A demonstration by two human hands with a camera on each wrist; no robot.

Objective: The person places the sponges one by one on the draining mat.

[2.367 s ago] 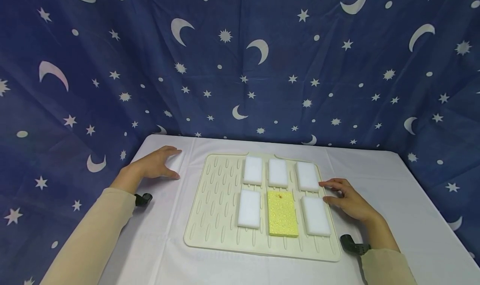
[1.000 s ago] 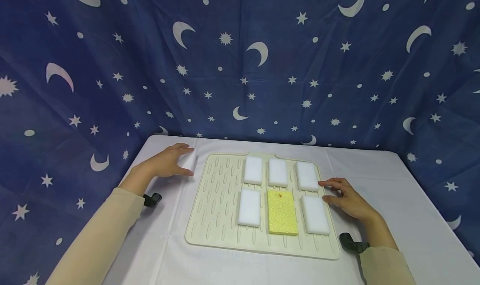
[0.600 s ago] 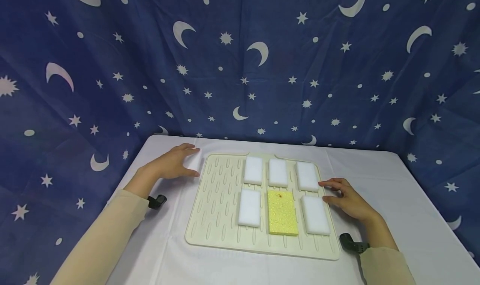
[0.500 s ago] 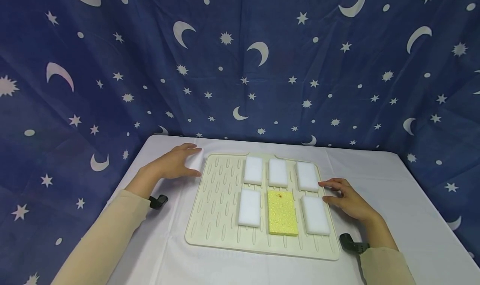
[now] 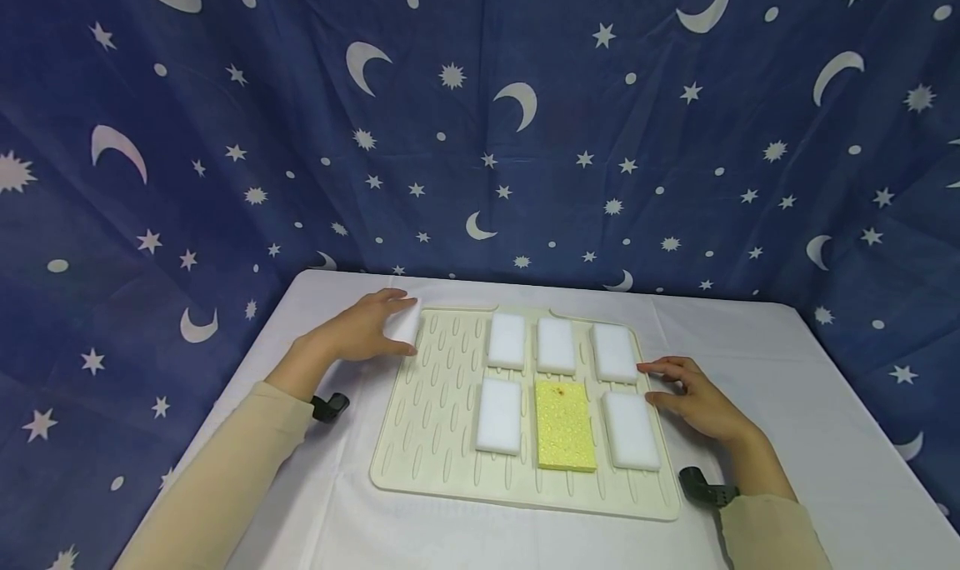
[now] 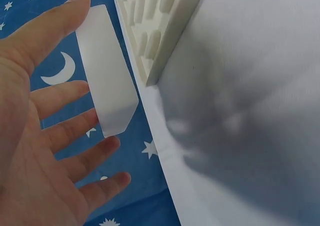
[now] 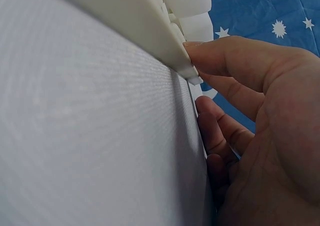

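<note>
My left hand (image 5: pixel 362 327) pinches a white block-shaped sponge (image 5: pixel 405 322) between thumb and fingers, over the left edge of a cream ridged mat (image 5: pixel 431 420). In the left wrist view this white sponge (image 6: pixel 107 75) is seen edge-on, with the thumb at one end and fingertips along its side. My right hand (image 5: pixel 697 399) rests by the mat's right edge, its fingers loosely bent; in the right wrist view the thumb (image 7: pixel 215 53) touches the rim. Several white sponges (image 5: pixel 498 416) and one yellow sponge (image 5: pixel 566 427) lie in two rows on the mat.
A white cloth (image 5: pixel 765 387) covers the table beneath the mat. Behind it hangs a dark blue curtain (image 5: pixel 555 195) with moons and stars. The mat's left part bears only raised ridges.
My left hand has moved right with the white sponge, from beside the mat to its left edge. The right hand and the sponges on the mat have stayed in place.
</note>
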